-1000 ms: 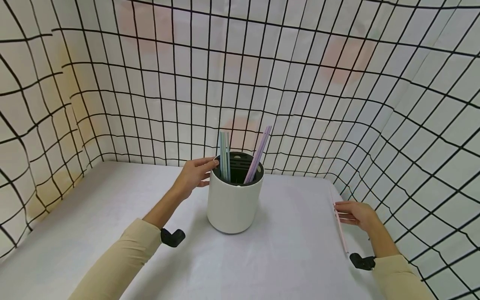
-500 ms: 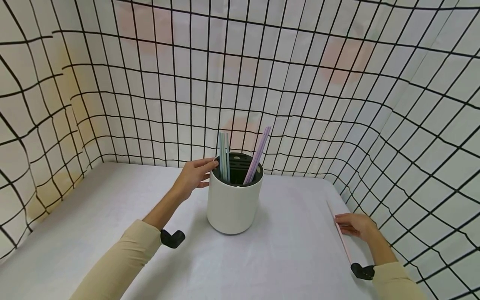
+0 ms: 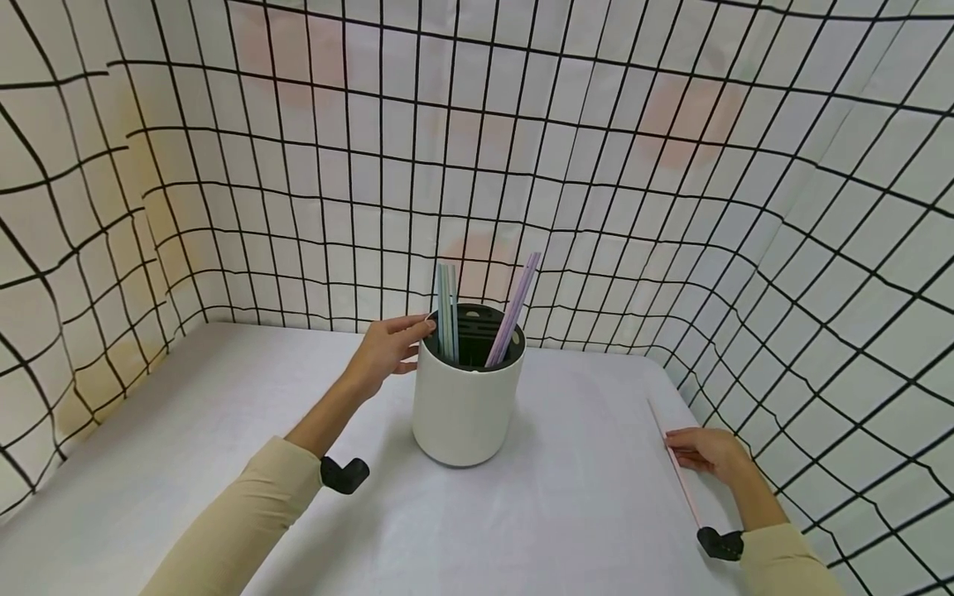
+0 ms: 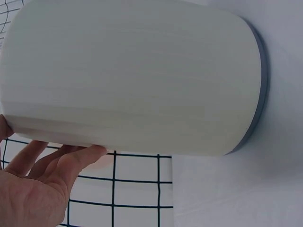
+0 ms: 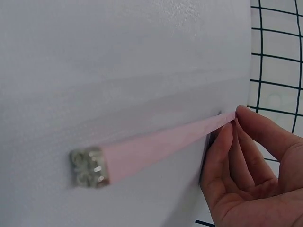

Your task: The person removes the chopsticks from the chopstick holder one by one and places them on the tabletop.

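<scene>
- Our left hand (image 3: 383, 352) holds the upright white holder (image 3: 464, 418) near its top, thumb at the rim and fingers against the outer wall.
- Our right hand (image 3: 704, 451) pinches a slim pink stick (image 3: 681, 478) between thumb and fingertips at the right side of the white table (image 3: 581, 513), well apart from the holder; we cannot tell whether the stick's tip touches the surface.
- Seen from our right wrist, the near end of the pink stick wears a silvery, patterned square cap (image 5: 90, 168), slightly blurred.
- Blue-green sticks (image 3: 447, 310) stand nearly upright in the holder's black insert (image 3: 471, 314), on our left, while purple sticks (image 3: 513, 310) lean to our right.
- Beige sleeves (image 3: 246, 513) cover our forearms, with a black device (image 3: 344, 476) at each cuff.
- White walls (image 3: 361, 223) crossed by black grid lines rise around the table, faint pink and yellow patches showing on them.
</scene>
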